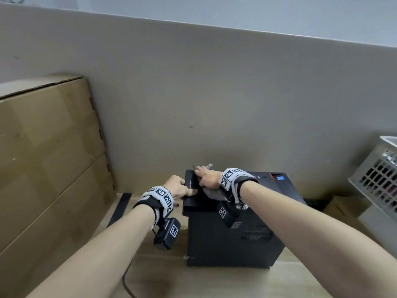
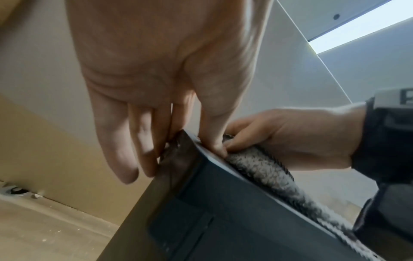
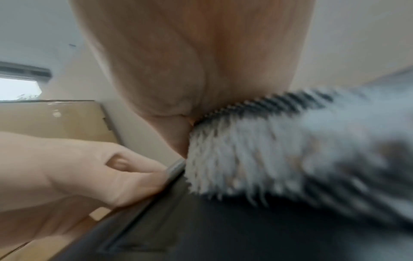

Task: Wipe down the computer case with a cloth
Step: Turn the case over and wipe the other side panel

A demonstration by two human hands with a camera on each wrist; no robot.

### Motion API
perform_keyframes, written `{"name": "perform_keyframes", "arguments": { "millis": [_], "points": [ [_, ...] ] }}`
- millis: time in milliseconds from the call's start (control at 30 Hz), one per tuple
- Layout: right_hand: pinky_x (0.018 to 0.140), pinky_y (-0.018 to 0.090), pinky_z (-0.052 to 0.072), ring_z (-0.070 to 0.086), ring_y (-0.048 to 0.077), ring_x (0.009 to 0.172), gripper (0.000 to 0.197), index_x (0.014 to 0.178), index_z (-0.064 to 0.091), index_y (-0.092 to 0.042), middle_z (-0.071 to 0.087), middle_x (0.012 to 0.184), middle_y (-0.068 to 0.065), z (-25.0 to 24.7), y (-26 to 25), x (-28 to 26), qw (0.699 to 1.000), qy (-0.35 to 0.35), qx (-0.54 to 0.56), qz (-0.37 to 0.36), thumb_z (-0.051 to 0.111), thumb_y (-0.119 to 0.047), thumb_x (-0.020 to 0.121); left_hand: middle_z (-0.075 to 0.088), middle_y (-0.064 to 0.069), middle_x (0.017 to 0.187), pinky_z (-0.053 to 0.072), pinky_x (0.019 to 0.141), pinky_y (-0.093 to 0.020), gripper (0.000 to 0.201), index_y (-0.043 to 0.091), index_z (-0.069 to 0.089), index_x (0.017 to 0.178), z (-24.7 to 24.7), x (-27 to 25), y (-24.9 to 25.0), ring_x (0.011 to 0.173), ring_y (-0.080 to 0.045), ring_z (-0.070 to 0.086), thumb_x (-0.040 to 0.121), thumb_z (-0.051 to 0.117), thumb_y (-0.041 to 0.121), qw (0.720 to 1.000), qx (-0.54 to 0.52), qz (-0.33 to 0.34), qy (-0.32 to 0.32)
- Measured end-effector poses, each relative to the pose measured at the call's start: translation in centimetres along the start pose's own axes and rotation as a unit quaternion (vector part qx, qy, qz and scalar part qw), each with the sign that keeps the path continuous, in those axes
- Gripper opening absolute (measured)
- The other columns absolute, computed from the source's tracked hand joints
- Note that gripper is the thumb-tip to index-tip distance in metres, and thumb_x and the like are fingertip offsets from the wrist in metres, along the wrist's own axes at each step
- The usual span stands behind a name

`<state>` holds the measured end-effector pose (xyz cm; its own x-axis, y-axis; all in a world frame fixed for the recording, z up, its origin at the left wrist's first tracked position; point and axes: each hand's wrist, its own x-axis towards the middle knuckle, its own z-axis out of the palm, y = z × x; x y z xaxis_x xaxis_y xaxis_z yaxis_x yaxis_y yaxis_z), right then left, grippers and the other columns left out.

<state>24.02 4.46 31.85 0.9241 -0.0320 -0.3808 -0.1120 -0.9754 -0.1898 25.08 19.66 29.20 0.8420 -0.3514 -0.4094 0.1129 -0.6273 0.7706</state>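
Note:
A black computer case (image 1: 232, 233) stands on the wooden floor against a beige wall. My left hand (image 1: 180, 188) grips its top left edge, thumb on top and fingers down the side (image 2: 134, 150). My right hand (image 1: 206, 177) lies on the top near the far left corner and holds a fluffy grey cloth (image 1: 211, 194) down against it. In the left wrist view the cloth (image 2: 263, 173) bulges out under the curled right hand (image 2: 290, 137) along the case's top edge (image 2: 223, 211). The right wrist view is blurred, showing the cloth (image 3: 268, 150) under my palm and the left hand (image 3: 78, 167) beside it.
Stacked cardboard boxes (image 1: 47, 158) stand close on the left. A grey metal housing with a vent grille (image 1: 378, 179) sits at the right, with a small carton (image 1: 343, 206) beside it. The beige wall (image 1: 214, 104) is right behind the case. A dark cable (image 1: 126, 282) runs over the floor.

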Motion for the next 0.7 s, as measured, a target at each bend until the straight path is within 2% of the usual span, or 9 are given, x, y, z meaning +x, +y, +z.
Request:
{"name": "perform_keyframes", "arguments": {
  "millis": [67, 100, 200, 267, 333, 433, 500, 567, 700],
  "points": [
    [0.120, 0.032, 0.011, 0.014, 0.030, 0.150, 0.057, 0.152, 0.026, 0.000, 0.017, 0.162, 0.017, 0.2, -0.1, -0.6, 0.997, -0.010, -0.024, -0.067, 0.038, 0.002, 0.096, 0.070, -0.006, 0.088, 0.058, 0.065, -0.037, 0.037, 0.003, 0.068, 0.104, -0.1, -0.2, -0.3, 0.080, -0.020, 0.066, 0.081, 0.076, 0.031, 1.000, -0.006, 0.006, -0.014],
    [0.121, 0.030, 0.011, 0.017, 0.026, 0.151, 0.062, 0.153, 0.029, -0.006, 0.020, 0.163, 0.012, 0.5, 0.5, -1.1, 0.995, 0.001, -0.019, -0.099, 0.039, 0.004, 0.093, 0.070, -0.006, 0.088, 0.058, 0.066, -0.039, 0.035, 0.004, 0.067, 0.103, 0.0, -0.4, -0.4, 0.079, -0.020, 0.066, 0.083, 0.075, 0.031, 1.000, -0.011, 0.007, -0.016],
    [0.121, 0.030, 0.018, 0.027, 0.023, 0.148, 0.060, 0.151, 0.036, -0.011, 0.030, 0.160, 0.009, 1.1, 2.9, -2.6, 0.986, 0.061, -0.002, -0.152, 0.046, -0.001, 0.093, 0.072, -0.005, 0.096, 0.060, 0.071, -0.043, 0.034, 0.008, 0.066, 0.107, 0.3, -0.6, -0.5, 0.087, -0.021, 0.068, 0.084, 0.074, 0.032, 1.000, -0.020, 0.010, -0.009],
    [0.120, 0.029, 0.020, 0.028, 0.024, 0.148, 0.054, 0.152, 0.033, -0.010, 0.027, 0.161, 0.010, 1.0, 4.4, -3.7, 0.985, 0.086, -0.045, -0.140, 0.045, -0.016, 0.100, 0.072, -0.005, 0.105, 0.061, 0.069, -0.044, 0.040, 0.011, 0.065, 0.114, 0.3, -0.6, -0.4, 0.095, -0.021, 0.068, 0.083, 0.075, 0.034, 1.000, -0.021, 0.007, -0.010],
    [0.118, 0.032, 0.026, 0.032, 0.025, 0.144, 0.052, 0.149, 0.036, -0.008, 0.031, 0.158, 0.010, 0.7, 5.4, -4.2, 0.986, 0.105, -0.076, -0.104, 0.042, -0.029, 0.102, 0.070, -0.004, 0.110, 0.060, 0.060, -0.039, 0.050, 0.011, 0.062, 0.122, 0.2, -0.4, -0.3, 0.097, -0.020, 0.067, 0.082, 0.076, 0.036, 1.000, -0.020, 0.006, -0.008],
    [0.113, 0.042, 0.032, 0.031, 0.026, 0.138, 0.049, 0.140, 0.046, -0.007, 0.033, 0.152, 0.007, 0.3, 5.6, -3.6, 0.982, 0.106, -0.134, -0.074, 0.040, -0.034, 0.100, 0.070, -0.005, 0.111, 0.060, 0.074, -0.044, 0.049, 0.012, 0.063, 0.119, 0.1, 0.1, -0.3, 0.101, -0.021, 0.067, 0.080, 0.077, 0.037, 1.000, -0.017, 0.009, -0.006],
    [0.110, 0.043, 0.035, 0.032, 0.026, 0.133, 0.041, 0.131, 0.051, -0.007, 0.035, 0.146, 0.006, 0.1, 5.1, -2.7, 0.982, 0.100, -0.144, -0.075, 0.038, -0.030, 0.100, 0.070, -0.005, 0.109, 0.060, 0.077, -0.044, 0.046, 0.012, 0.063, 0.117, 0.1, 0.2, -0.5, 0.099, -0.020, 0.067, 0.080, 0.077, 0.037, 1.000, -0.022, 0.009, -0.012],
    [0.110, 0.039, 0.034, 0.034, 0.027, 0.130, 0.034, 0.126, 0.055, -0.006, 0.036, 0.143, 0.006, 0.1, 4.6, -1.7, 0.984, 0.093, -0.129, -0.086, 0.038, -0.019, 0.100, 0.072, -0.007, 0.109, 0.059, 0.078, -0.044, 0.040, 0.012, 0.066, 0.113, 0.1, 0.4, -0.8, 0.101, -0.023, 0.068, 0.082, 0.075, 0.036, 1.000, -0.020, 0.015, -0.014],
    [0.103, 0.040, 0.039, 0.045, 0.029, 0.123, 0.042, 0.130, 0.059, -0.009, 0.047, 0.135, 0.007, 0.3, 3.4, -0.2, 0.983, 0.075, -0.082, -0.148, 0.042, 0.000, 0.093, 0.072, -0.009, 0.111, 0.059, 0.074, -0.040, 0.037, 0.012, 0.068, 0.109, 0.3, 0.7, -1.5, 0.104, -0.024, 0.067, 0.082, 0.074, 0.036, 0.999, -0.022, 0.025, -0.015]
  ]
}}
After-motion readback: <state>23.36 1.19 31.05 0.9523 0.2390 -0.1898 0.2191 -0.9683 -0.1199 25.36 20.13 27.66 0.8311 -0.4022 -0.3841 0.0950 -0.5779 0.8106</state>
